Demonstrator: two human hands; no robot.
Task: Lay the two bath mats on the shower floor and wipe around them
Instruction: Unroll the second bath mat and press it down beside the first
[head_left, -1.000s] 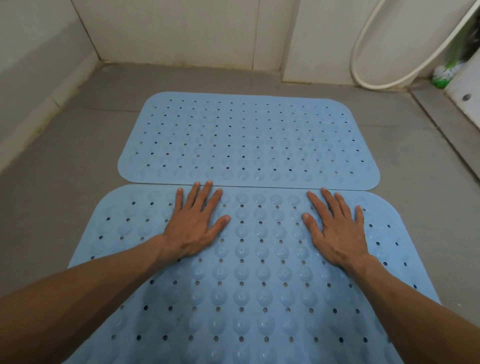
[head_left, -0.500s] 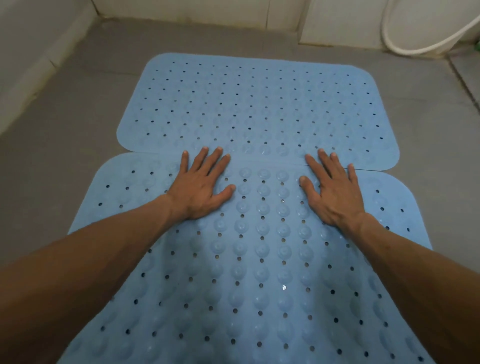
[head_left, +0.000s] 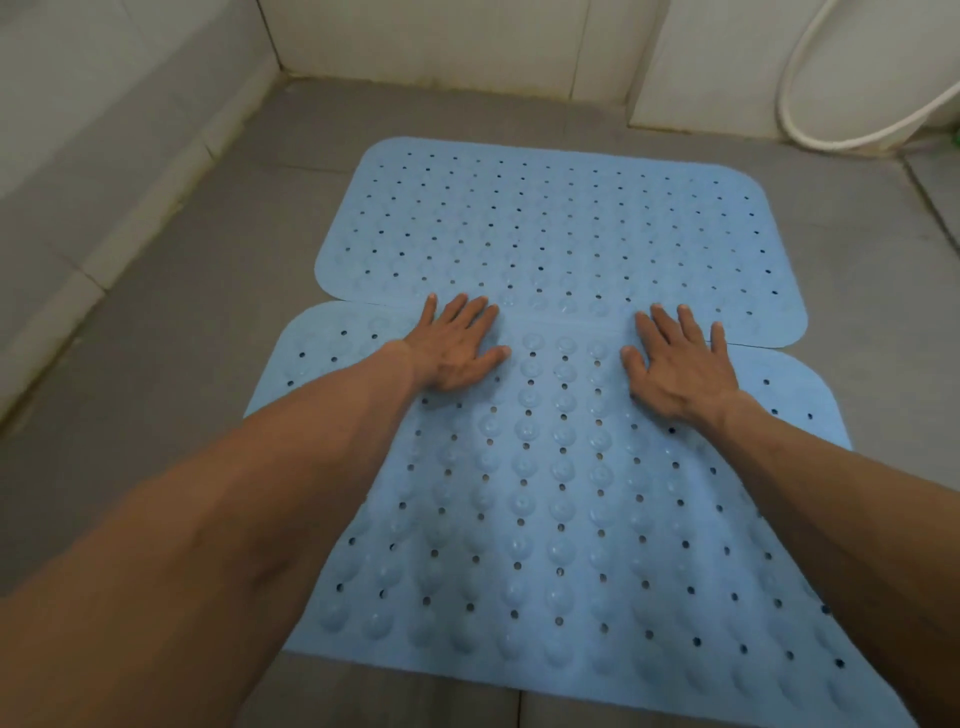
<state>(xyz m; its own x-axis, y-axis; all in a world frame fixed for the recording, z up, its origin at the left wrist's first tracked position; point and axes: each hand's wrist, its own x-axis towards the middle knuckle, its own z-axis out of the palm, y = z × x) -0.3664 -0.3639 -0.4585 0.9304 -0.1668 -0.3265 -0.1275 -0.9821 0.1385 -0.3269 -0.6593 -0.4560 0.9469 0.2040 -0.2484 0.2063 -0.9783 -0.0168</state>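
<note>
Two light blue perforated bath mats lie flat on the grey shower floor (head_left: 171, 364). The far mat (head_left: 561, 228) sits nearer the back wall. The near mat (head_left: 550, 509) has raised bumps, and its far edge meets or slightly overlaps the far mat's near edge. My left hand (head_left: 457, 348) rests palm down, fingers spread, on the near mat's far edge at the seam. My right hand (head_left: 675, 364) lies flat the same way to the right. Neither hand holds anything.
Pale tiled walls (head_left: 441, 41) close the floor at the back and left, meeting in a corner at upper left. A white hose (head_left: 810, 130) loops against the wall at upper right. Bare grey tile borders the mats on both sides.
Both hands stay pressed flat on the near mat close to the seam. The head camera has shifted, so the back wall and left corner show again and the mats sit further right.
</note>
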